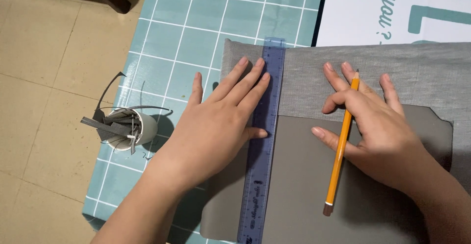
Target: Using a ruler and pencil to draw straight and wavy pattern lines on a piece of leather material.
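Blue ruler (262,141) upright on grey sheet (304,185); orange pencil (341,143).

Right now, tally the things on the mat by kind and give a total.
Translucent blue plastic ruler: 1
Orange wooden pencil: 1
Grey material sheets: 2
White cup of grey scrap strips: 1
Total: 5

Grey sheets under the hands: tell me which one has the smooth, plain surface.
The smooth grey sheet nearer the person, under the right hand. The other, the woven grey fabric, shows a fine weave.
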